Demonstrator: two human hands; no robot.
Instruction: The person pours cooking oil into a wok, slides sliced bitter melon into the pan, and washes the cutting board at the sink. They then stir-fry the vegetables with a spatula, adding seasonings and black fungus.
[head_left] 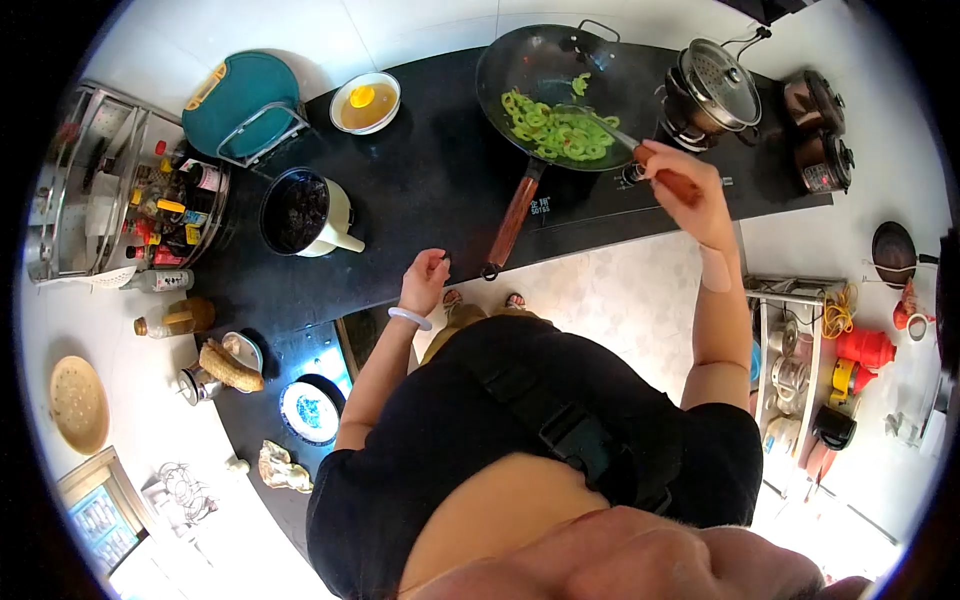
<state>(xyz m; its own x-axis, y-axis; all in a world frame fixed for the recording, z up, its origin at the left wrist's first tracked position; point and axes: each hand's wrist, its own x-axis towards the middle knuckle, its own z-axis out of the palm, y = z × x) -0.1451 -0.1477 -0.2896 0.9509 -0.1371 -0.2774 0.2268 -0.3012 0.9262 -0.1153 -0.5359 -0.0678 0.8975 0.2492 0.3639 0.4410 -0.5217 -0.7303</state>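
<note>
Right hand [690, 190] — fingers closed round the wooden handle of the spatula [675, 182], its metal end in the sliced greens [562, 130] in the wok [520, 60], which sits on the counter [420, 120] with its handle pointing back toward the body. Left hand [427, 280] at the counter's front edge, left of the wok handle [514, 218] and apart from it — fingers curled in, can't tell if they grip anything. Pot [304, 212] and bowl [365, 103] stand left of the wok, lidded pan [715, 90] right.
</note>
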